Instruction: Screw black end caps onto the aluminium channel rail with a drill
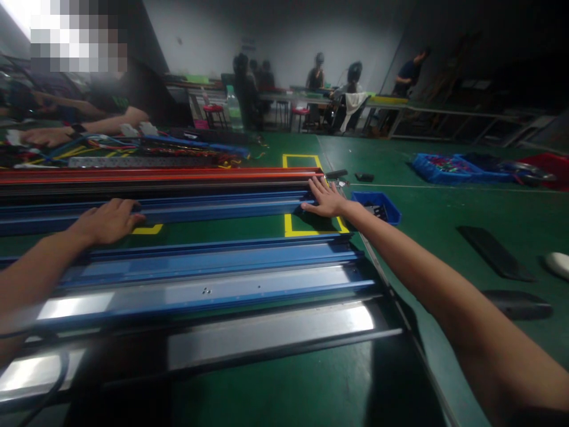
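Observation:
My left hand (108,220) lies over a long blue metal profile (213,209), its fingers stretched out along the rail. At the right end of the same profile, my right hand (326,198) is spread flat, fingertips reaching toward the orange-red and black profiles (200,175) behind it. Both hands appear to touch the rails without gripping them. Closer to me lie another blue profile (213,258), a silver-faced profile with blue edges (178,290) and a black-edged silver one (267,332), all roughly parallel.
Yellow tape (315,232) marks the green table. A blue bin (377,207) with dark parts stands past its right edge. Bundled wires (178,148) lie at the back, near a co-worker's hand (48,136). Dark flat pieces (493,252) and blue trays (457,168) are at right.

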`<move>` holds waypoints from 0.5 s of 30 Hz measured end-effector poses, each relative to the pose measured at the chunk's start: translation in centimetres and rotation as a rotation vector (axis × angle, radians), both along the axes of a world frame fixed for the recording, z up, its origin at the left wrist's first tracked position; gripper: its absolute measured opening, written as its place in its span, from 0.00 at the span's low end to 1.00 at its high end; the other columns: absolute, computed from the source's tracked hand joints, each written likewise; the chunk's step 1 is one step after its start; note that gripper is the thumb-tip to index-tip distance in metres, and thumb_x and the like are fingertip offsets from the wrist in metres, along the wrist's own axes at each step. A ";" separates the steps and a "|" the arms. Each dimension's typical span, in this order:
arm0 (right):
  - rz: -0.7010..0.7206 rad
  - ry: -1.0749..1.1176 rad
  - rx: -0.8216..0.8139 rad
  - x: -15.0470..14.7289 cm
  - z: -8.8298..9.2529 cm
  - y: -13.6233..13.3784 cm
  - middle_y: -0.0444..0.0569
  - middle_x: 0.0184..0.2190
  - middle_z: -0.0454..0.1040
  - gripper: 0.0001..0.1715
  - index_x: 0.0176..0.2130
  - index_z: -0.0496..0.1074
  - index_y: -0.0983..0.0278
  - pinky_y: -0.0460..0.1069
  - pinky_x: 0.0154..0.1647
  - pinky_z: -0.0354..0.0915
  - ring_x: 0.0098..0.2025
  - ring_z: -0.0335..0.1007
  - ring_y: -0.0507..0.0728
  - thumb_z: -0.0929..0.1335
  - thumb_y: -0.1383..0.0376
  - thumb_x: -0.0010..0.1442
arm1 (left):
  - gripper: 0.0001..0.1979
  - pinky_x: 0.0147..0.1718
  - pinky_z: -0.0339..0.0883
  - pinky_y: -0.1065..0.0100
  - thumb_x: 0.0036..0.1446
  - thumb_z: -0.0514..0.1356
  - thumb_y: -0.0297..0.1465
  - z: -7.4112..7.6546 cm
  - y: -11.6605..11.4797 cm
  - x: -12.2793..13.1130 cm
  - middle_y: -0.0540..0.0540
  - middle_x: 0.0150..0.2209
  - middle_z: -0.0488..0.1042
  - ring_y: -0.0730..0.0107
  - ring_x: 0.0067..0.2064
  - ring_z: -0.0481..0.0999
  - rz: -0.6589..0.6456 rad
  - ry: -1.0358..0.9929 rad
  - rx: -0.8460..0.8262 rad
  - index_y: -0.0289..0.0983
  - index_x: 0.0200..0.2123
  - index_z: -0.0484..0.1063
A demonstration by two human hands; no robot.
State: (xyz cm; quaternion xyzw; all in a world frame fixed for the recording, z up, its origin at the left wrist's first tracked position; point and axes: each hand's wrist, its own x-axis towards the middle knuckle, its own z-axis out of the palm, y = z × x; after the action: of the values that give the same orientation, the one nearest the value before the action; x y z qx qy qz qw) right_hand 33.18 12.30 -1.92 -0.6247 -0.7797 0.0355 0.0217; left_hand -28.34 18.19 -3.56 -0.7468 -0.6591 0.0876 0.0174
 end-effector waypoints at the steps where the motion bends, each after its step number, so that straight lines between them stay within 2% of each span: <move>1: -0.001 0.000 0.002 0.0 0.0 0.1 0.58 0.80 0.30 0.66 0.80 0.36 0.70 0.74 0.77 0.30 0.80 0.21 0.76 0.58 0.31 0.66 | 0.37 0.62 0.62 0.39 0.71 0.40 0.45 0.0 0.1 0.0 0.20 0.68 0.60 0.32 0.68 0.64 0.003 -0.001 -0.002 0.22 0.69 0.56; 7: 0.001 0.022 0.024 0.3 -0.5 0.9 0.57 0.80 0.31 0.65 0.80 0.36 0.68 0.76 0.76 0.30 0.79 0.22 0.78 0.58 0.31 0.65 | 0.36 0.62 0.62 0.38 0.71 0.40 0.46 0.0 0.7 0.1 0.21 0.68 0.60 0.34 0.68 0.64 0.024 -0.014 -0.012 0.24 0.69 0.57; 15: -0.036 -0.018 -0.008 -0.3 -0.1 0.7 0.56 0.80 0.29 0.64 0.80 0.35 0.71 0.73 0.77 0.30 0.80 0.20 0.75 0.57 0.33 0.67 | 0.37 0.63 0.62 0.38 0.71 0.40 0.46 -0.2 2.1 0.5 0.21 0.70 0.59 0.35 0.69 0.63 0.054 -0.034 -0.013 0.23 0.70 0.57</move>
State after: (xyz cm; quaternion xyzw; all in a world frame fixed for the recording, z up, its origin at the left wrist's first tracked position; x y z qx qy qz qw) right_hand 32.84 13.04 -1.99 -0.6391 -0.7683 0.0324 0.0130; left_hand -27.87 20.32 -3.72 -0.7303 -0.6785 0.0796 -0.0010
